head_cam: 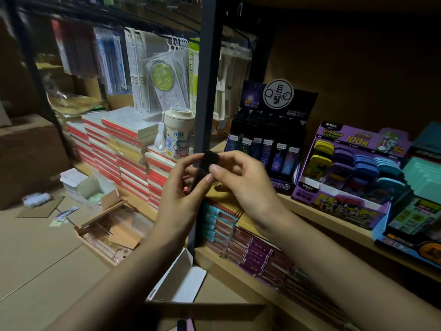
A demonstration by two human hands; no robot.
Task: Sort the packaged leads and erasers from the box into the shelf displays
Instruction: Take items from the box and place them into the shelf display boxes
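Observation:
Both hands meet in front of the black shelf post, gripping one small dark lead pack (208,162) between them. My left hand (182,189) pinches its lower part; my right hand (241,180) holds its top with thumb and fingers. To the right on the shelf stands a black lead display (267,144) with several dark packs in rows. Beside it sits a purple display (346,170) holding yellow, purple and blue lead cases. The cardboard source box (205,314) lies at the bottom edge, its contents mostly hidden.
A vertical black shelf post (210,75) stands just behind the hands. Stacked red-edged notebooks (124,161) and a cream cup (177,133) fill the left shelf. Open cartons (105,225) lie on the cardboard floor. Teal and blue displays (420,204) sit far right.

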